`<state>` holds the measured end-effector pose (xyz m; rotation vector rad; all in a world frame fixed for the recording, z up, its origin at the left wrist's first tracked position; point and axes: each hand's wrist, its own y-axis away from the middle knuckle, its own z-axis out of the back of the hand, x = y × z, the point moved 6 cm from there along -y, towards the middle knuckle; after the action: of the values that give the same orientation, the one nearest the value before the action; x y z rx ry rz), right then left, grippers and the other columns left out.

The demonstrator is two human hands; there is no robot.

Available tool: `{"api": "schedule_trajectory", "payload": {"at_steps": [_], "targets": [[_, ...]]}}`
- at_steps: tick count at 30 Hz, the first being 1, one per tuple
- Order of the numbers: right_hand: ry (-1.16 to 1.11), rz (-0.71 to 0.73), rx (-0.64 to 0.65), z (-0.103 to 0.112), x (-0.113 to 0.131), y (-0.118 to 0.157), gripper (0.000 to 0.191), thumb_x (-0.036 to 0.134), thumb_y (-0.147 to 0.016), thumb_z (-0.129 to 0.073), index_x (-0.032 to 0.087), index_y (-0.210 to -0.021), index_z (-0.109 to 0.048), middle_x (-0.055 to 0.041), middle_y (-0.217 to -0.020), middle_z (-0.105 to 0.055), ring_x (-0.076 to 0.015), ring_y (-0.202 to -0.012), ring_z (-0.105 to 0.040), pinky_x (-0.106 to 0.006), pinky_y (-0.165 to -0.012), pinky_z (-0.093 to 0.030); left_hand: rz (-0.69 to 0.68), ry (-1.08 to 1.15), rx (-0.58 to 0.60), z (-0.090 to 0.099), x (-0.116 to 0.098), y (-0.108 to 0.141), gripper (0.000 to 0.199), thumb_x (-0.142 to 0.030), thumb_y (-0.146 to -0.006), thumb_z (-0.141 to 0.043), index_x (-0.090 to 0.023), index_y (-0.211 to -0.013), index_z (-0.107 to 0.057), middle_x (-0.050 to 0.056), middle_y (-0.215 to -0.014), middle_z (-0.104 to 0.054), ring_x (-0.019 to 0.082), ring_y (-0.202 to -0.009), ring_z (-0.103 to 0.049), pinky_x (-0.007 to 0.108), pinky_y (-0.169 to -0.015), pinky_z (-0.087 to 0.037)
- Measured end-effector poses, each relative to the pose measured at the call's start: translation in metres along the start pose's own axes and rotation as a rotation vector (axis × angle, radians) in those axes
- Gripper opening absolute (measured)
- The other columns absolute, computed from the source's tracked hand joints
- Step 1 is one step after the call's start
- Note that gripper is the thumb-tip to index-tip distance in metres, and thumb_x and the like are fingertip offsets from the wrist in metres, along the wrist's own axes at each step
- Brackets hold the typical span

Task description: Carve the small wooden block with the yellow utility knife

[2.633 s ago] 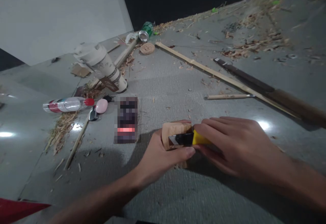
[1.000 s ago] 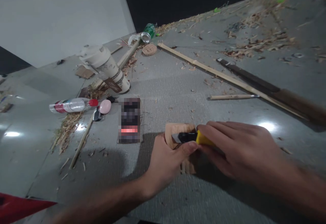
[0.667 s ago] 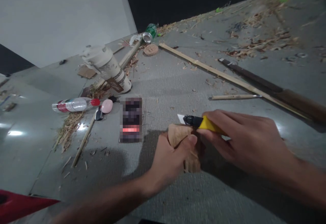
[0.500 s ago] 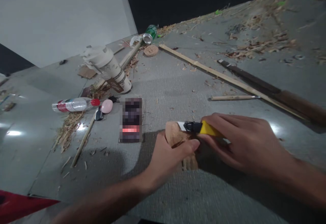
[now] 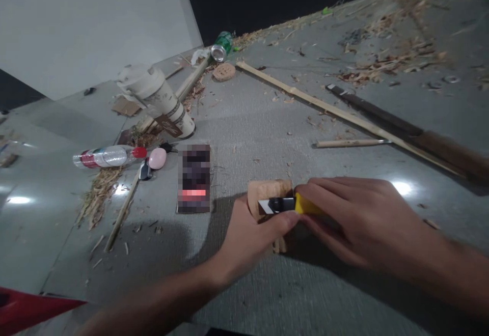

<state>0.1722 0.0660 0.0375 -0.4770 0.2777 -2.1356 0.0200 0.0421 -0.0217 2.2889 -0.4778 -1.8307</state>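
A carved, light brown wooden piece (image 5: 269, 189) is gripped by my left hand (image 5: 252, 234), whose thumb lies across its near side and covers part of it. My right hand (image 5: 355, 214) is closed round the yellow handle of a utility knife (image 5: 282, 204). The knife's blade points left and lies over the face of the wood, just above my left thumb. The thumb tip of my left hand is close to the fingers of my right hand.
Left: a blurred-out phone (image 5: 194, 178), a white cup (image 5: 158, 99), a bottle (image 5: 109, 157), a pink object (image 5: 157, 158). Back: a green can (image 5: 221, 46), a round brown piece (image 5: 224, 72). Right: a long strip (image 5: 305, 98), a dark-bladed tool (image 5: 382, 114), a thin tool (image 5: 344, 143), shavings.
The knife blade has moved down and slightly left across the wood, towards my left thumb. More of the wood's upper part shows. The view has shifted slightly.
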Motion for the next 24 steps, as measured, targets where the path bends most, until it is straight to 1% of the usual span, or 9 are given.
{"api": "schedule_trajectory", "payload": {"at_steps": [4,7,12,16,19,21,24], "targets": [[0.002,-0.045,-0.008,-0.003,0.001,0.003,0.016,0.03,-0.108,-0.049,0.023,-0.094,-0.052,0.0022,-0.072,-0.058,-0.0157,-0.057,-0.053,-0.033,-0.056,-0.031,-0.027,-0.031,-0.043,0.0,-0.002,0.0,0.031,-0.043,-0.083,-0.085,-0.017,-0.099,-0.079,0.007,-0.096,-0.076,0.02,-0.088,-0.071,0.03,-0.081,-0.059],[0.025,-0.062,-0.036,-0.004,0.004,0.004,0.016,0.031,-0.108,-0.049,0.021,-0.096,-0.054,0.0011,-0.073,-0.058,-0.0161,-0.058,-0.054,-0.033,-0.056,-0.032,-0.048,-0.011,-0.06,0.0,-0.002,0.001,0.033,-0.046,-0.082,-0.086,-0.016,-0.094,-0.077,0.006,-0.091,-0.074,0.019,-0.083,-0.07,0.028,-0.078,-0.058],[0.101,-0.071,-0.09,-0.005,0.01,0.003,0.023,0.029,-0.109,-0.048,0.022,-0.088,-0.053,0.0014,-0.068,-0.055,-0.0156,-0.055,-0.053,-0.032,-0.055,-0.032,-0.061,0.014,-0.12,0.002,0.0,0.001,0.031,-0.042,-0.08,-0.088,-0.015,-0.084,-0.074,0.0,-0.075,-0.067,0.012,-0.066,-0.062,0.022,-0.064,-0.055],[0.157,-0.08,-0.125,-0.004,0.014,0.001,0.025,0.028,-0.109,-0.049,0.022,-0.084,-0.053,0.0008,-0.068,-0.057,-0.0166,-0.056,-0.055,-0.033,-0.055,-0.033,-0.092,0.056,-0.112,0.001,0.0,0.001,0.028,-0.04,-0.081,-0.088,-0.015,-0.088,-0.075,0.0,-0.078,-0.068,0.01,-0.066,-0.061,0.02,-0.064,-0.055],[0.168,-0.087,-0.136,-0.005,0.015,0.0,0.026,0.027,-0.109,-0.049,0.022,-0.083,-0.053,0.0002,-0.069,-0.059,-0.0172,-0.057,-0.058,-0.033,-0.056,-0.035,-0.104,0.072,-0.098,0.0,-0.001,0.0,0.027,-0.04,-0.083,-0.087,-0.015,-0.088,-0.075,-0.001,-0.075,-0.066,0.009,-0.064,-0.059,0.019,-0.063,-0.054],[0.167,-0.093,-0.138,-0.006,0.015,0.0,0.026,0.027,-0.109,-0.049,0.022,-0.084,-0.054,-0.0003,-0.07,-0.062,-0.0175,-0.057,-0.06,-0.033,-0.057,-0.036,-0.106,0.079,-0.099,0.0,-0.001,0.0,0.027,-0.039,-0.084,-0.086,-0.015,-0.086,-0.075,-0.001,-0.073,-0.065,0.009,-0.063,-0.058,0.019,-0.062,-0.054],[0.163,-0.095,-0.146,-0.007,0.015,0.001,0.024,0.026,-0.109,-0.05,0.021,-0.086,-0.057,-0.0019,-0.074,-0.067,-0.018,-0.059,-0.061,-0.034,-0.059,-0.038,-0.106,0.098,-0.099,0.0,0.0,0.0,0.026,-0.04,-0.085,-0.086,-0.016,-0.09,-0.076,0.0,-0.076,-0.068,0.009,-0.065,-0.06,0.019,-0.064,-0.055]]}}
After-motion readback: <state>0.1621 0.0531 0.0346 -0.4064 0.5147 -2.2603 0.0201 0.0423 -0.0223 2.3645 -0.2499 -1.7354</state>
